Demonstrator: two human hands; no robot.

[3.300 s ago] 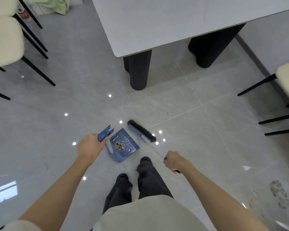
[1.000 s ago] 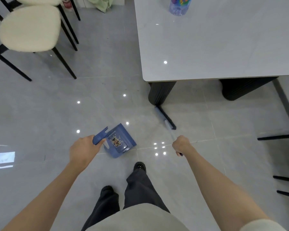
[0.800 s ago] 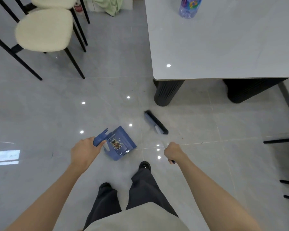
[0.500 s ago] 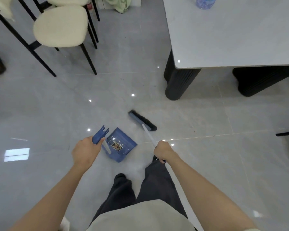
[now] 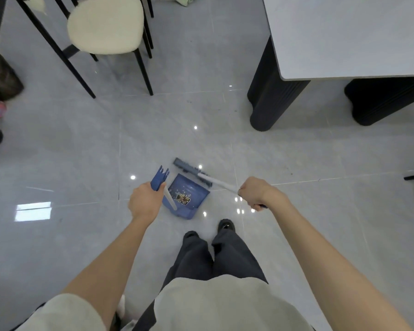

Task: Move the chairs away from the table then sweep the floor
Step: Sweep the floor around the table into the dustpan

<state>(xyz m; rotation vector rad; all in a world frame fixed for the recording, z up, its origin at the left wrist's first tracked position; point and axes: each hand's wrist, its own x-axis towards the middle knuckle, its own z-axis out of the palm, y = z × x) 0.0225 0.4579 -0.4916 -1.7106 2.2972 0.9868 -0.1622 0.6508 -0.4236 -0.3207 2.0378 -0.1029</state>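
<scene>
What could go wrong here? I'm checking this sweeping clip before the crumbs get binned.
The dustpan, held by the left hand, already carries specks; tilting it might spill them back onto the floor.
The broom, held by the right hand, sits at the pan's far edge, so a hard stroke could flick dirt past it.
Dark specks near the table leg may get missed.
</scene>
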